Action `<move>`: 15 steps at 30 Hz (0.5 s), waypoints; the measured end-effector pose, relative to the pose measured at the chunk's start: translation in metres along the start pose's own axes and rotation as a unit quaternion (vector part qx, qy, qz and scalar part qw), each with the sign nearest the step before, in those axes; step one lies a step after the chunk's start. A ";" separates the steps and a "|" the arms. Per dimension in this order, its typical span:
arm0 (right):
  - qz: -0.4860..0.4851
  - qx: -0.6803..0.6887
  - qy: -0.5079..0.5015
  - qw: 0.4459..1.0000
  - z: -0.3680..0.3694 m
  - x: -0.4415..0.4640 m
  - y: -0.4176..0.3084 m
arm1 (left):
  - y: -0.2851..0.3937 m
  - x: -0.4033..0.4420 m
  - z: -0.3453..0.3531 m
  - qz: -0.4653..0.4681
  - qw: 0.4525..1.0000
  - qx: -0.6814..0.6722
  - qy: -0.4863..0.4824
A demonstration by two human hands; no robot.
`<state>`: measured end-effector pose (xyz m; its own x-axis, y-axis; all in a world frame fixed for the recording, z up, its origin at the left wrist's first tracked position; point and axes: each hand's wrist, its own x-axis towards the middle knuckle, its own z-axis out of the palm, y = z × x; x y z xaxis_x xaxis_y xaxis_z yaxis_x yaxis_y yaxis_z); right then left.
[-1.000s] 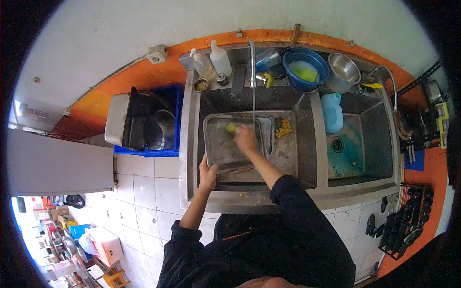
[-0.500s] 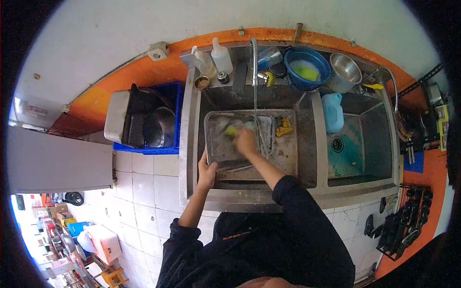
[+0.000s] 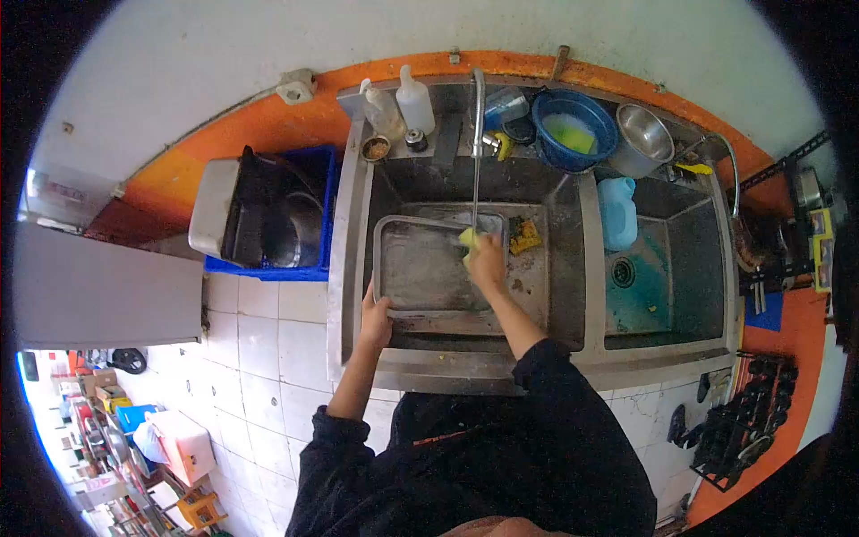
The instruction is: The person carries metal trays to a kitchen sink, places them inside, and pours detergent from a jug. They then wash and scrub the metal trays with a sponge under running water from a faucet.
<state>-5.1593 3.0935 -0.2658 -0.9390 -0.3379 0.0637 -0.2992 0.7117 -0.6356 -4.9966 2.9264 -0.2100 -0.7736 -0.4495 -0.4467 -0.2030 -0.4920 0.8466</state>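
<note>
A shallow rectangular metal tray (image 3: 419,273) is held tilted in the left sink basin (image 3: 565,309). My left hand (image 3: 376,320) grips its near left corner, thumb on the rim and fingers partly hidden beneath. Closed on a yellow-green sponge (image 3: 468,239), my right hand (image 3: 487,265) is at the tray's right side, under the faucet (image 3: 477,116). A thin stream of water runs down to the sponge. Another metal tray appears partly underneath, its edge showing behind. Just right of my right hand lies a dark-stained yellow sponge (image 3: 525,235).
Behind the basin stand pump bottles (image 3: 415,103), a blue bucket (image 3: 574,130) of suds and a steel pot (image 3: 644,136). A light-blue jug (image 3: 617,213) is in the right basin. At left, a blue crate (image 3: 329,215) holds pans.
My right hand and the sponge have moved right, from the tray's middle to beneath the water. The suds on the tray look thinner. My left hand still grips the tray.
</note>
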 end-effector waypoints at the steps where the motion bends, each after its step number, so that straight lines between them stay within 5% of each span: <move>1: 0.079 0.001 0.037 0.996 -0.003 0.001 0.011 | 0.000 -0.001 -0.001 -0.076 0.996 -0.042 0.022; 4: 0.188 -0.030 0.034 0.981 -0.028 0.003 0.066 | -0.030 0.003 -0.007 -0.141 0.982 -0.117 0.035; 7: 0.261 0.145 0.062 0.952 -0.074 0.005 0.136 | -0.059 0.008 -0.008 -0.188 0.969 -0.160 0.002; 10: 0.218 0.134 0.071 0.964 -0.124 -0.012 0.134 | -0.081 0.014 -0.001 -0.248 0.958 -0.137 0.040; 12: 0.404 0.232 -0.135 0.875 -0.128 -0.017 0.151 | -0.114 0.026 -0.003 -0.319 0.920 -0.221 0.048; 13: 0.439 0.372 -0.143 0.805 -0.132 -0.024 0.136 | -0.110 0.021 0.011 -0.322 0.919 -0.223 0.041; 15: 0.418 0.407 -0.125 0.802 -0.148 -0.035 0.094 | -0.093 0.002 0.044 -0.323 0.931 -0.171 0.003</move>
<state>-5.1798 3.2631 -0.2134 -0.6600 -0.1373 -0.7386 0.7234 0.1493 -0.6742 -5.0062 3.0039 -0.2766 -0.5532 0.0192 -0.8329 -0.4206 -0.8694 0.2593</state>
